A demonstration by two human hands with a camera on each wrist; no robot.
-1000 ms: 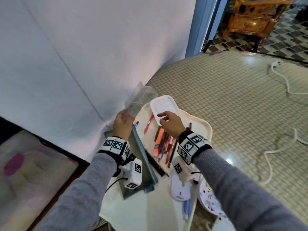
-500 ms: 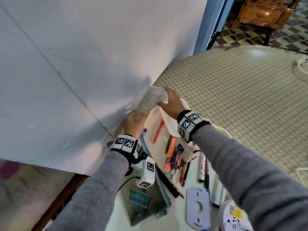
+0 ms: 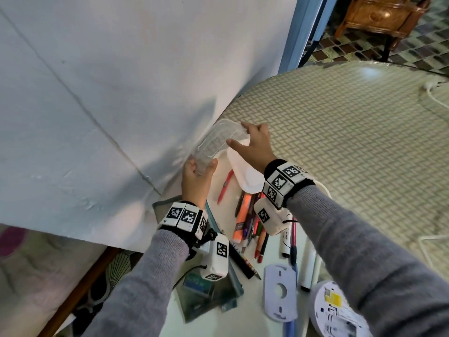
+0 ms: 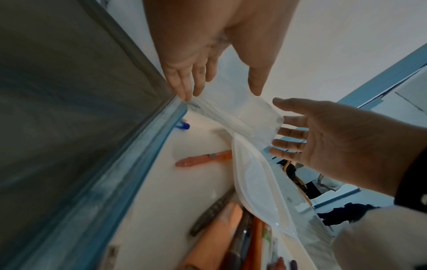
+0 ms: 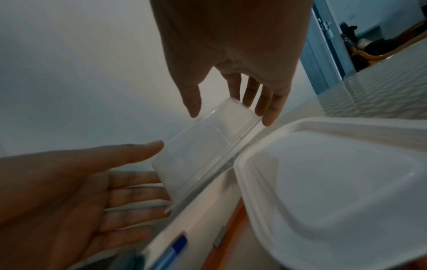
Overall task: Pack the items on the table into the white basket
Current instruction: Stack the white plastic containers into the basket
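A clear plastic container (image 3: 216,144) hangs tilted over the far left end of the white table (image 3: 226,207), close to the wall. My left hand (image 3: 202,166) pinches its near end between thumb and fingers. My right hand (image 3: 237,133) grips its far end, thumb on one side and fingers on the other. In the wrist views the clear container (image 5: 203,151) (image 4: 245,118) spans the gap between both hands. Just below it a shallow white plastic tray (image 3: 245,173) (image 5: 323,182) lies on the table. A red pen (image 3: 224,186) (image 4: 203,159) lies beside the tray.
A bunch of pens and an orange highlighter (image 3: 241,215) lie under my right wrist. Nearer me are a mesh zip pouch (image 3: 209,295), a white plate with a hole (image 3: 280,293) and a round white device (image 3: 335,312). The white wall (image 3: 121,93) stands at the left.
My right hand left the white tray and moved up to take the far end of the clear container. The container came lower and further forward along the wall.
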